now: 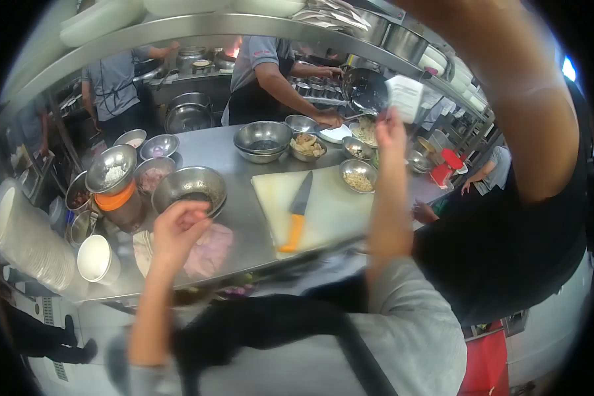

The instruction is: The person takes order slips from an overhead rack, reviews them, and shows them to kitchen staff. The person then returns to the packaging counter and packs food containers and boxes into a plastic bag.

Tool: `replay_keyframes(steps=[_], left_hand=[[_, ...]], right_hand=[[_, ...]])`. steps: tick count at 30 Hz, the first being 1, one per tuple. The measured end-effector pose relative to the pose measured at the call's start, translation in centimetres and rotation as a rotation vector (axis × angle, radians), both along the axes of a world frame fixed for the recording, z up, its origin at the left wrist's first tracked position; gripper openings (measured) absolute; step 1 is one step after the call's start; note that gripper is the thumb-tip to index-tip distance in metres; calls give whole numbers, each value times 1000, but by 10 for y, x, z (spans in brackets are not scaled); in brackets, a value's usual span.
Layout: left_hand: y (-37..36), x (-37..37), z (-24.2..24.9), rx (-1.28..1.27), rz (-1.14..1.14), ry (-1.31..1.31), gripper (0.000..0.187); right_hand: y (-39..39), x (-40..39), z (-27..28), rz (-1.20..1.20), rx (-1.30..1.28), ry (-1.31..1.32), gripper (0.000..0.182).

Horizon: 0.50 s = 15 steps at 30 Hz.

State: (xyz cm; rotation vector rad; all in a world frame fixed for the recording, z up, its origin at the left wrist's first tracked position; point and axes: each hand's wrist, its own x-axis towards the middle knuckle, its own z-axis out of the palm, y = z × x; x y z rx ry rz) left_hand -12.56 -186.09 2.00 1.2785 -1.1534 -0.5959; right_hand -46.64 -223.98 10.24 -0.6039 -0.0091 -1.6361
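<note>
My right hand (391, 132) is raised over the right part of the counter, its fingers pinching a printed white paper slip (404, 99). Over the counter's front left part hovers my left hand (180, 228), fingers curled and blurred; I cannot make out anything in it. Just behind it stands a steel bowl (190, 185) with a little dark content. A pink cloth (210, 251) lies beside and below that hand. To the right, a knife with a yellow handle (292, 232) rests on a white cutting board (336, 214).
Bowls of food, including one of pale pieces (358, 177), stand around the board. White tubs (98, 259) are at the left. A co-worker (257, 72) holds a wok (364, 91) across the counter. Another person's raised arm (534, 132) is close at right. An overhead shelf (198, 28) spans above.
</note>
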Motion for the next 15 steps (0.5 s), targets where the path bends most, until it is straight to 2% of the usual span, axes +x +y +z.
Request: replay_keyframes(steps=[1, 2, 5, 8, 11, 15], left_hand=[[8, 3, -10, 35, 22, 34, 24], [17, 8, -21, 68, 44, 66, 25], [40, 18, -48, 118, 96, 155, 24], [56, 23, -67, 133, 160, 184, 24], [68, 27, -75, 160, 211, 196, 26], [75, 26, -76, 151, 229, 221, 28]], right_hand=[[-34, -19, 7, 130, 21, -122, 21], [-80, -39, 7, 136, -41, -107, 21], [-90, -35, 26, -133, 48, -152, 28], [-178, -73, 5, 89, -19, -125, 30], [-137, -55, 24, -121, 31, -223, 29], [-143, -64, 24, -51, 58, -304, 26]])
